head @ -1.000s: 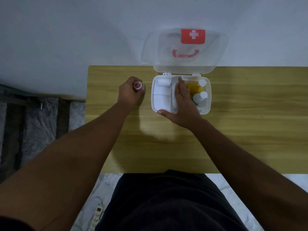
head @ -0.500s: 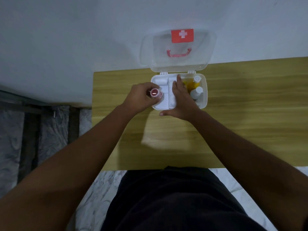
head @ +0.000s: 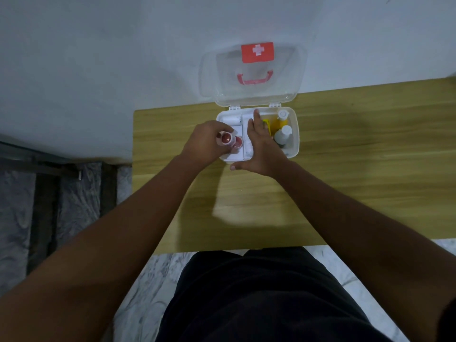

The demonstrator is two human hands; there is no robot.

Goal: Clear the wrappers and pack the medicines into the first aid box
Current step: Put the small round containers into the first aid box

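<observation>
A white first aid box (head: pixel 295 134) stands open at the back of the wooden table (head: pixel 345 169), its clear lid (head: pixel 251 75) with a red cross label leaning on the wall. My left hand (head: pixel 204 144) grips a small red-capped bottle (head: pixel 53 138) over the box's left compartment. Beside it in that compartment shows another reddish round thing (head: pixel 65 142). My right hand (head: pixel 261 149) lies with straight fingers across the box's middle, thumb on the table by its front edge. A white roll (head: pixel 230 118), a yellow bottle (head: pixel 280 119) and a white bottle (head: pixel 283 135) sit inside.
The table's left edge (head: pixel 133 169) drops to a grey patterned floor (head: pixel 74 206) with a dark strip. A white wall (head: pixel 123 58) stands right behind the box. My dark-clothed lap (head: pixel 259 292) is at the table's front edge.
My left hand has carried the red-capped bottle from the table left of the box to over the box's left compartment. My right hand has stayed on the box.
</observation>
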